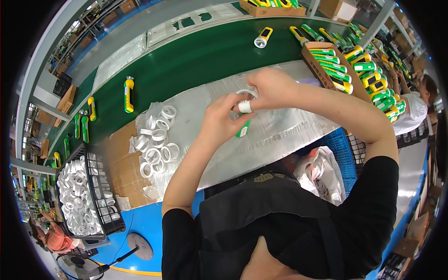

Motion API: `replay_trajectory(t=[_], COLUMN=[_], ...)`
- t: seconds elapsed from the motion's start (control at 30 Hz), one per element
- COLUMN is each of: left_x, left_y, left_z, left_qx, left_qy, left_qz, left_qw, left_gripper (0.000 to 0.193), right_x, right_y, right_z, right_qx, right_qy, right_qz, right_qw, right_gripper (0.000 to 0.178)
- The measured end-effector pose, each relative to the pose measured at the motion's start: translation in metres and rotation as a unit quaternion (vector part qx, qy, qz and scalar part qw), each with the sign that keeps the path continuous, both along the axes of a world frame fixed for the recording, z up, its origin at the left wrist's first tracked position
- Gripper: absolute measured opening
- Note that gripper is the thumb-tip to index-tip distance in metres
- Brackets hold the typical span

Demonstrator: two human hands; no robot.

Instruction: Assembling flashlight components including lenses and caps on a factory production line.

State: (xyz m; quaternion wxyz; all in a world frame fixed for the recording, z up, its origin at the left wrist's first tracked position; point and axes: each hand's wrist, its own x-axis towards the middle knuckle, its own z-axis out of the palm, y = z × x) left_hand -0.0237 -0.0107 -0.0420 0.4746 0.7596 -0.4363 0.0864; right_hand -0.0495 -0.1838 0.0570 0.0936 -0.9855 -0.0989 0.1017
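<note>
Both my hands meet over the silvery sheet [200,112] on the bench. My left hand [220,119] is closed round a flashlight [242,130], whose green body shows below my thumb. At its upper end is a white ring [247,93], which the fingers of my right hand [273,88] pinch. A white wrap appears to cover my right thumb. My fingers partly hide the flashlight's head, so I cannot tell how far the ring sits over it. Left of my hands lies a loose cluster of white rings [158,135].
A black basket [95,186] heaped with white rings stands at left. Yellow-green flashlights [129,95] lie along the green belt [196,60]. Cartons [322,70] of flashlights are at right. Below the bench are a blue crate [343,156] and a fan [79,268]. Other people sit at both sides.
</note>
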Motion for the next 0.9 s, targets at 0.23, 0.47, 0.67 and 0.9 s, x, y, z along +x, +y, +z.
replay_trajectory(t=[0.23, 0.47, 0.67, 0.9], left_x=[0.004, 0.005, 0.008, 0.01], left_y=[0.0, -0.003, 0.002, 0.0], left_z=[-0.006, -0.009, -0.015, -0.015], left_qx=[-0.07, -0.078, -0.043, -0.051], left_qy=[-0.008, -0.012, -0.048, -0.022], left_qz=[-0.026, -0.011, 0.005, -0.01], left_qw=[0.997, 0.997, 0.998, 0.998], left_gripper=[0.037, 0.039, 0.038, 0.039], right_x=[0.01, 0.0, 0.011, 0.005], right_y=[-0.023, -0.022, 0.005, -0.009], right_z=[-0.034, -0.019, 0.003, -0.019], right_qx=[0.156, 0.12, -0.17, -0.027], right_qy=[-0.091, -0.104, 0.116, -0.091], right_qz=[0.215, 0.085, 0.003, 0.051], right_qw=[0.96, 0.984, 0.979, 0.994], right_gripper=[0.057, 0.06, 0.063, 0.058])
